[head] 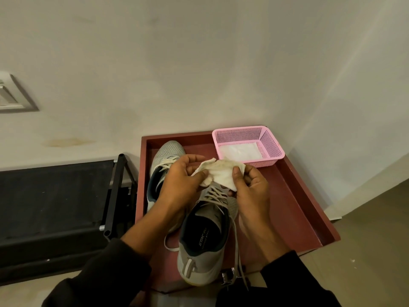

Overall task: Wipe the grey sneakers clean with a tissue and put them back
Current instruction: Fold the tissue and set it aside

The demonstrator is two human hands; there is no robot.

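Nearest us, one grey sneaker (202,242) lies in the red tray (296,196), heel toward us, toe away, long axis near to far. Above its laces our left hand (181,180) and right hand (250,185) both pinch a crumpled tissue (221,171). The second sneaker (163,158) lies left, parallel, toe away. Farthest, a pink basket (265,138) holds white tissues (240,150).

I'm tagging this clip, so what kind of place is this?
Probably a home entryway corner: a black shoe rack against the wall, a red tray holding grey sneakers, and a pink basket of tissues.
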